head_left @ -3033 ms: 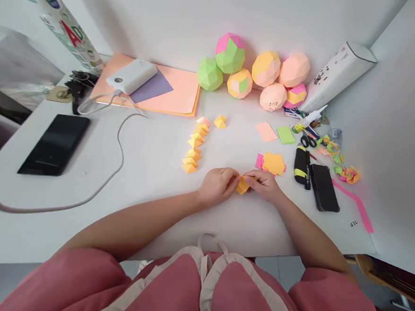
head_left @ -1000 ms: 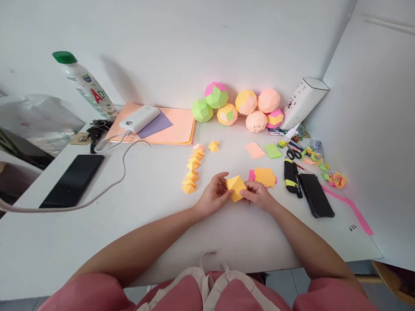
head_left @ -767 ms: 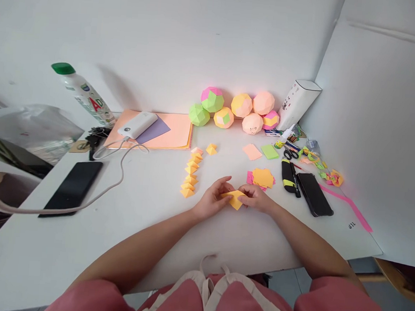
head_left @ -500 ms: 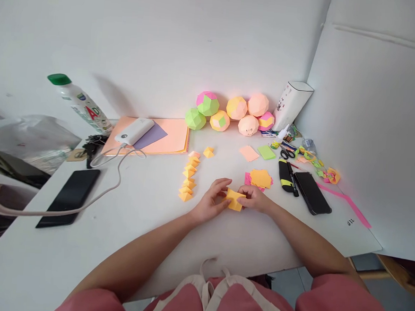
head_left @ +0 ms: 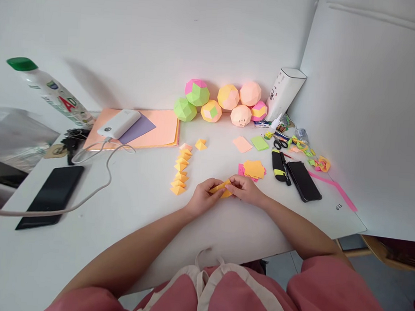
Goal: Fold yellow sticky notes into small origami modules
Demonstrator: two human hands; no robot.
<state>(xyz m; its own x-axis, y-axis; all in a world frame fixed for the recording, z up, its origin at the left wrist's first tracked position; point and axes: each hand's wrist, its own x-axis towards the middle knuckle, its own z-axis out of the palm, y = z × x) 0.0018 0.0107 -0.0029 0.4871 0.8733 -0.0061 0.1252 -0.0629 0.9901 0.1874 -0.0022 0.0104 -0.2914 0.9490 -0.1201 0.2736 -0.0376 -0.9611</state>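
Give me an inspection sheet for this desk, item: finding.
Surface: white desk; handwritten mark toward its right end.
Work pieces: orange folded piece held; row of folded pieces, orange with a peach one at the far end; orange sheets over pink ones.
Clutter: scissors, black-and-yellow tool, phone, paper scraps, right of the sheets.
Left hand: grips the orange folded piece.
Right hand: grips the same piece.
Cables: white cable from power bank, crossing the view of the black device; contact unclear.
Surroundings: wall behind; seven faceted paper balls and a bottle before it.
Co-workers: nothing seen.
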